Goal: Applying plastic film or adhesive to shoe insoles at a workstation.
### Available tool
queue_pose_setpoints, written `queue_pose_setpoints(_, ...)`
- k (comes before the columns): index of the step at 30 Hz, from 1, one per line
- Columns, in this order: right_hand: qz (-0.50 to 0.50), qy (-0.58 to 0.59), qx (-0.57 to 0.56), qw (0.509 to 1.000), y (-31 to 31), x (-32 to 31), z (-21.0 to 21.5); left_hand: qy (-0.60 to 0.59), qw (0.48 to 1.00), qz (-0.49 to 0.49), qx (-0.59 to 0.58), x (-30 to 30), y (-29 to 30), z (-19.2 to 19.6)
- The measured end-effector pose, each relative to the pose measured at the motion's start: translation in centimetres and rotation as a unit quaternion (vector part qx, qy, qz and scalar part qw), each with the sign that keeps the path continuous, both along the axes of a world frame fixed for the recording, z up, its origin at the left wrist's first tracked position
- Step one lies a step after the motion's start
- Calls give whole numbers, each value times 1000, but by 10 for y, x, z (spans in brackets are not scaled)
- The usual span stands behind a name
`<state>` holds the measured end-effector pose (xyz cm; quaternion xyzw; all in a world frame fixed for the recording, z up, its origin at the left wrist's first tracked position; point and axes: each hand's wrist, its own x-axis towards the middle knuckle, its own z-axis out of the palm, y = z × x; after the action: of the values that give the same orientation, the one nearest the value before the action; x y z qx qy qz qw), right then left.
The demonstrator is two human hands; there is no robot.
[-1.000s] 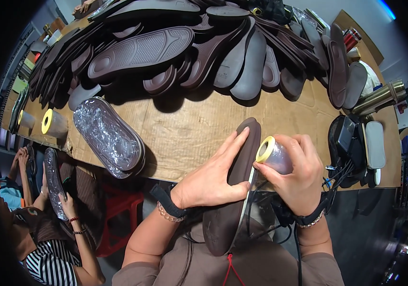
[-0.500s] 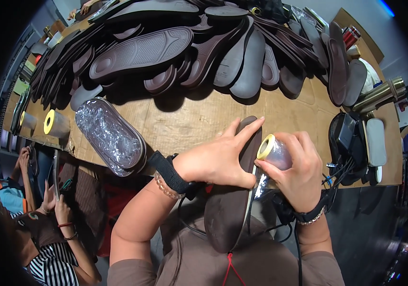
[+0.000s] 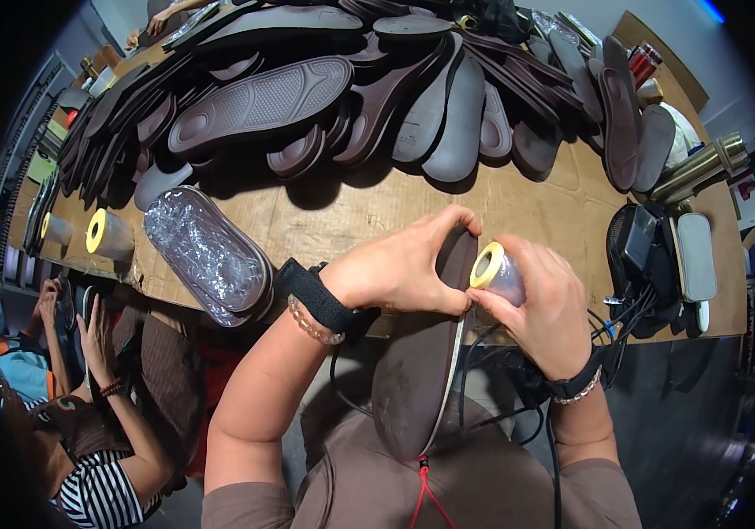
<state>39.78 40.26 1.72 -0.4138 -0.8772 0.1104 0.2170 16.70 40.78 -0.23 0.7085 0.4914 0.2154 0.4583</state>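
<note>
Dark brown insoles (image 3: 417, 379), seemingly a pair pressed together with a pale edge showing at the right, stand tilted between my body and the table edge. My left hand (image 3: 395, 271) grips them near the upper end, its index finger curled over the top and thumb at the right edge. Wrapped in the fingers of my right hand (image 3: 554, 309) is a roll of clear film (image 3: 508, 284) with a yellow core, close beside the insoles. Its thumb tip meets the insoles' edge near my left thumb. Any film between roll and insoles is hard to make out.
Insoles bundled in clear film (image 3: 205, 256) lie at the left on the cardboard-covered table (image 3: 351, 207). Beyond them rises a large heap of insoles (image 3: 263, 101). Film rolls (image 3: 108, 234) stand at the left edge; a black pouch with cables (image 3: 637, 264) sits right. Another person's hand (image 3: 95, 339) is lower left.
My left index finger has curled down over the insole top from a stretched position. The roll has shifted slightly left, and the shiny film strip below my right hand no longer shows.
</note>
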Motion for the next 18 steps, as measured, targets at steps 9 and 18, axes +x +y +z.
queue_pose_setpoints(9,73,-14,-22,997,17,10,-1,34,998,32,30,2,-2,-3)
queue_pose_setpoints(18,6,123,2,992,26,7,-2,-9,996,53,64,4,-11,-4)
